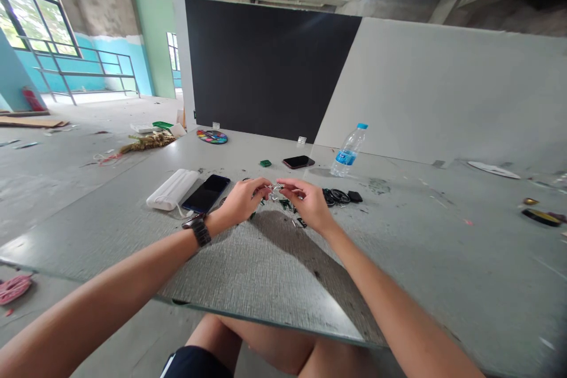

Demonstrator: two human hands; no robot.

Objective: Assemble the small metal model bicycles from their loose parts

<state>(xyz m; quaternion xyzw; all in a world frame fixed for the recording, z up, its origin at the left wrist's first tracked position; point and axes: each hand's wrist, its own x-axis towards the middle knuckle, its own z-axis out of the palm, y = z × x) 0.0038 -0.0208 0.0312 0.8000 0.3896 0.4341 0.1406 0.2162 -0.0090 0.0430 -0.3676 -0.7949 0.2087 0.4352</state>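
Observation:
Above the middle of the grey table, my left hand (245, 198) and my right hand (310, 201) meet fingertip to fingertip. Between them is a small shiny, silvery or clear piece (275, 191), too small to name, and the fingers of both hands pinch it. A dark watch band (200, 229) circles my left wrist. Beneath the hands lie several small green and black parts (287, 205), partly hidden by my fingers. To the right of my right hand are black rings (340, 196) and a small black block (355, 196).
Left of my hands lie a dark phone (206, 193) and a white power bank (172, 189) with a cable. Farther back are another phone (299, 162), a green block (265, 163), a water bottle (349, 150) and a colourful palette (212, 136). A black-and-white panel (274, 65) borders the table.

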